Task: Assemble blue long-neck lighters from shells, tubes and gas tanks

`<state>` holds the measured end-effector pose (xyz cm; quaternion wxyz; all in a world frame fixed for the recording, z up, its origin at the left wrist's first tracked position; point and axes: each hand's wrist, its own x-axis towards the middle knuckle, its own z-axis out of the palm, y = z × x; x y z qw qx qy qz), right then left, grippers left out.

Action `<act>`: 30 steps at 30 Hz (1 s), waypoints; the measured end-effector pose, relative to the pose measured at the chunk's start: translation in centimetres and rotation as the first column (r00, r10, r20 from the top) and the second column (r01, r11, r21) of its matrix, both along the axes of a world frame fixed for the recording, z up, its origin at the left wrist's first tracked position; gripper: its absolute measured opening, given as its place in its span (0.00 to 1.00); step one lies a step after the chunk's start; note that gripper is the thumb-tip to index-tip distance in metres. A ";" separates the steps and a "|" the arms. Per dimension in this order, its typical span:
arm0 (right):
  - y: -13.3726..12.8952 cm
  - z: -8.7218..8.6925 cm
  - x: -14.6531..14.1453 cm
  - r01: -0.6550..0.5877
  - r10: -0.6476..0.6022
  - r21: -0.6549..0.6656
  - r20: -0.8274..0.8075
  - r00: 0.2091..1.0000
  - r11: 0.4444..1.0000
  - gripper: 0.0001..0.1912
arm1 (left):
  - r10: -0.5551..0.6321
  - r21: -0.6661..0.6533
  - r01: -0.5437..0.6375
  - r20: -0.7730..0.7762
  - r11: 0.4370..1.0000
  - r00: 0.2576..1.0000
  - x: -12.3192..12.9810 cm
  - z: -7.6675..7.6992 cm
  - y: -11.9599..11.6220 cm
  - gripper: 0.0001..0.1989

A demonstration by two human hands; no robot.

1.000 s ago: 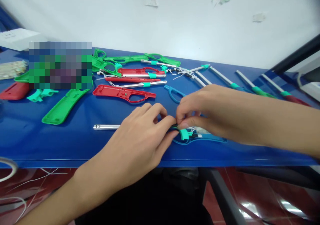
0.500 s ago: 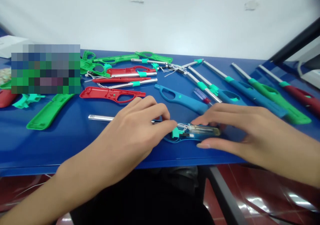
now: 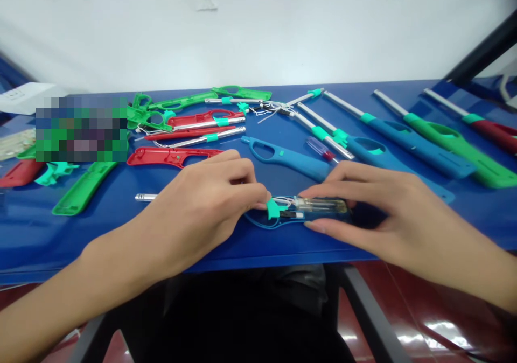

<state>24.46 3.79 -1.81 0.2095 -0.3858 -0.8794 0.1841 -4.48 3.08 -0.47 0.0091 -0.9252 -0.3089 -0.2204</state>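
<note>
An opened blue lighter shell (image 3: 262, 223) lies near the table's front edge, its metal tube (image 3: 146, 197) pointing left. Inside it are a clear fuel tank (image 3: 321, 205), white wires and a mint-green trigger piece (image 3: 274, 208). My left hand (image 3: 202, 207) is closed, thumb and forefinger pinched at the trigger piece's left side. Fingers of my right hand (image 3: 363, 201) grip the shell's right part around the tank, thumb on the near side. Just behind lies an empty blue half shell (image 3: 299, 161), with a screwdriver (image 3: 321, 148) beyond it.
Red half shells (image 3: 157, 156), green half shells (image 3: 84, 188) and metal tubes with wires lie at the back and left. Several assembled lighters (image 3: 424, 142) lie at the right. A white box (image 3: 30, 96) stands at the far left, and a white wall (image 3: 258, 34) rises behind the table.
The view has shifted a little. Both hands and the opened shell appear slightly further left, and my left fingertips are now against the trigger piece.
</note>
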 end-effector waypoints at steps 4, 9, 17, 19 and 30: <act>-0.3 0.0 0.0 0.011 -0.011 0.000 -0.023 1.000 1.000 0.14 | -0.034 0.005 0.034 -0.001 0.999 0.999 0.0 0.2 -0.1 0.17; -0.5 0.0 0.1 0.011 -0.012 -0.019 -0.034 0.999 1.000 0.15 | -0.004 0.045 0.004 -0.007 0.999 1.000 0.2 -0.1 -0.3 0.19; -0.6 -0.3 0.0 0.028 -0.029 -0.006 -0.041 0.999 1.000 0.15 | -0.002 0.097 0.001 0.017 0.995 1.000 0.2 -0.7 -0.3 0.20; -0.7 -0.4 0.0 0.043 -0.043 0.004 -0.037 0.998 0.999 0.15 | 0.005 0.101 -0.007 0.028 0.995 1.000 0.2 -0.9 -0.3 0.19; -0.3 -1.0 0.2 -0.001 0.004 0.043 -0.078 0.997 0.999 0.16 | 0.010 0.087 -0.014 0.039 0.996 0.999 0.2 -1.5 -0.4 0.18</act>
